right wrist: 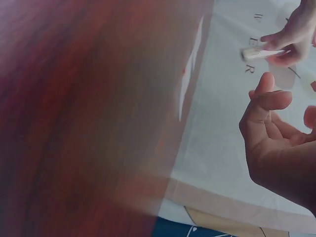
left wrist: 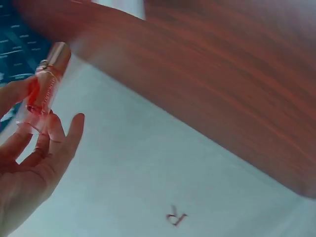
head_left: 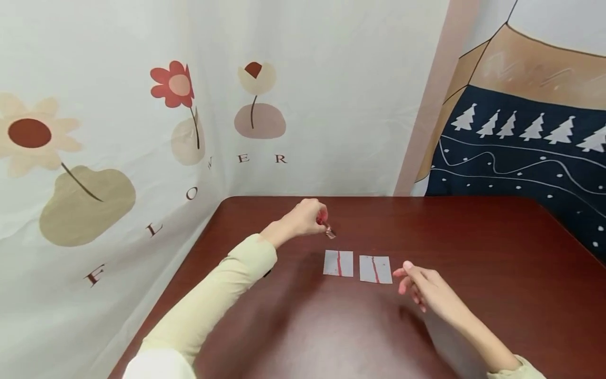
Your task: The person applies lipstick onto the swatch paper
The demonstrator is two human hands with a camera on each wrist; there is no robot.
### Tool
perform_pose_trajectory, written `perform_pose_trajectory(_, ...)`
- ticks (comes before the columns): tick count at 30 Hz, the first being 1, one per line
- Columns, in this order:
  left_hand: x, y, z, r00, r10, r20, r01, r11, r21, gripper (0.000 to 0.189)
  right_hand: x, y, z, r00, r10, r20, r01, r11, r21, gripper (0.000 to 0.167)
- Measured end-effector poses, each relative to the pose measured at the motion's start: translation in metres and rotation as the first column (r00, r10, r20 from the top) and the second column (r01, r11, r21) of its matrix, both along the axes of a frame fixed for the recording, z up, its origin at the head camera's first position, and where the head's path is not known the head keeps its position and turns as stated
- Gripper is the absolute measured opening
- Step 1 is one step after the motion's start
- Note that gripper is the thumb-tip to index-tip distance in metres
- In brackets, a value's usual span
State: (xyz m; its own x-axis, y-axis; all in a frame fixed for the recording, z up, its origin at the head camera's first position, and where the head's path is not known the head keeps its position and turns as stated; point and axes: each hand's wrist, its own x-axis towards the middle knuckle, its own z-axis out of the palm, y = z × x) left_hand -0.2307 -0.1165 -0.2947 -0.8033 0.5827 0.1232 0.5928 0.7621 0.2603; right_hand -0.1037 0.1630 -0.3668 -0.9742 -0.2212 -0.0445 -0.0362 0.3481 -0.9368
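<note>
My left hand [head_left: 306,217] pinches a small lip gloss tube [head_left: 330,231] above the table, beyond two white paper pieces. In the left wrist view the tube [left wrist: 43,94] has a clear body with red inside and a shiny rose-gold cap. The left paper [head_left: 346,263] and the right paper [head_left: 383,269] lie side by side, each crossed by a red streak. To the right of them is my right hand [head_left: 435,292], holding nothing, its fingers loosely bent and the fingertips close to the right paper's edge.
A glossy reddish-brown table [head_left: 473,247] fills the work area. Behind and to its left hangs a white curtain [head_left: 331,105] printed with flowers and letters. A dark blue cloth [head_left: 516,163] with white trees hangs at the back right.
</note>
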Motion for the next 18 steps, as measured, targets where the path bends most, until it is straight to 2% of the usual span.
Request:
perform_pose_trajectory(2, -0.011, -0.003, -0.012, 0.999, 0.033, 0.02, -0.032, 0.998, -0.056, 0.014, 0.006, -0.001, -0.005, 1.0, -0.001, 0.009, 0.0, 1.0, 0.031, 0.053)
perform_pose_trajectory(4, -0.017, -0.006, -0.027, 0.996, 0.065, 0.056, -0.059, 0.993, -0.101, 0.017, 0.011, -0.003, -0.011, 1.0, 0.003, 0.01, -0.004, 0.998, 0.063, 0.051)
perform_pose_trajectory(7, -0.018, -0.012, -0.048, 0.991, 0.104, 0.082, -0.091, 0.985, -0.146, 0.021, 0.018, -0.006, -0.018, 1.0, 0.028, -0.003, -0.028, 0.994, 0.107, 0.049)
perform_pose_trajectory(9, -0.017, -0.014, -0.057, 0.991, 0.106, 0.083, -0.092, 0.982, -0.163, 0.02, 0.021, -0.008, -0.02, 0.999, 0.051, -0.012, -0.049, 0.99, 0.13, 0.05)
perform_pose_trajectory(11, -0.016, -0.015, -0.06, 0.993, 0.098, 0.067, -0.085, 0.982, -0.169, 0.017, 0.023, -0.008, -0.019, 0.998, 0.056, -0.017, -0.053, 0.989, 0.14, 0.05)
perform_pose_trajectory(15, -0.017, -0.012, -0.061, 0.995, 0.094, 0.044, -0.084, 0.979, -0.184, 0.01, 0.024, -0.009, -0.017, 0.999, 0.04, -0.019, -0.036, 0.989, 0.14, 0.052)
perform_pose_trajectory(18, -0.018, -0.012, -0.061, 0.994, 0.107, 0.03, -0.098, 0.97, -0.222, 0.022, 0.024, -0.009, -0.016, 0.999, 0.025, -0.023, -0.021, 0.989, 0.149, 0.051)
